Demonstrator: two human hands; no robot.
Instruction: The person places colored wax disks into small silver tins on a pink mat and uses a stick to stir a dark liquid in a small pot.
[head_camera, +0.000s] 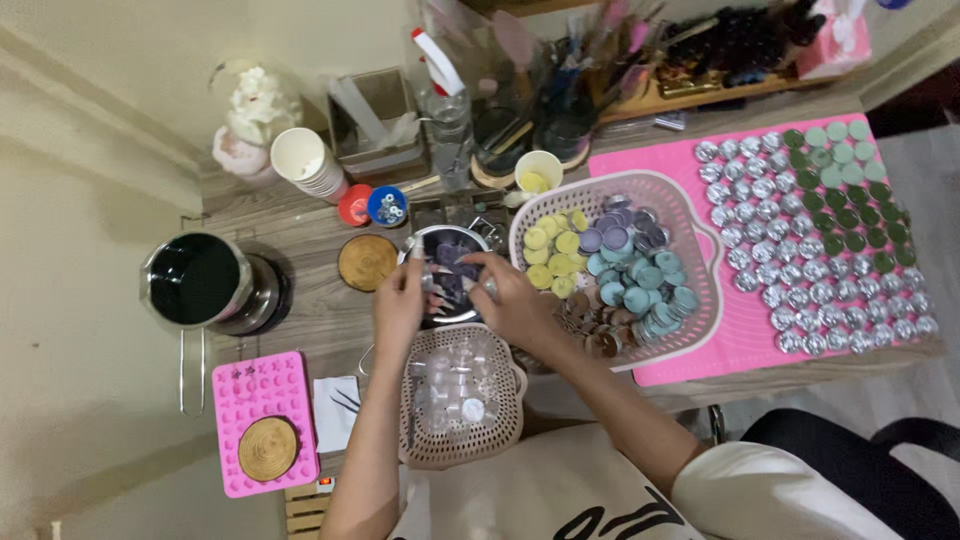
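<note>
- Both hands meet over a small metal bowl near the middle of the tabletop; it holds dark purple pieces.
- The left hand has its fingers pressed together around something small and pale at the bowl's left rim; what it is cannot be told.
- The right hand curls its fingers over the bowl's right rim, pinching a small item too blurred to name.
- Just below the hands sits a beige basket of clear little cups, touching the forearms' line of reach.
- To the right, a pink basket holds yellow, purple, teal and brown discs sorted in clusters.
- Further right, a pink mat carries rows of silver and green tins.
- A dark pot stands well apart on the left, with a pink mould in front of it.
- To do this well, I judge the hands should stay low over the bowl so nothing drops into the cups beneath.
- Working with a steady pinch and one piece at a time looks wise, since the pieces are small.
- Keeping elbows clear of the 2 baskets would avoid knocking the sorted discs.
</note>
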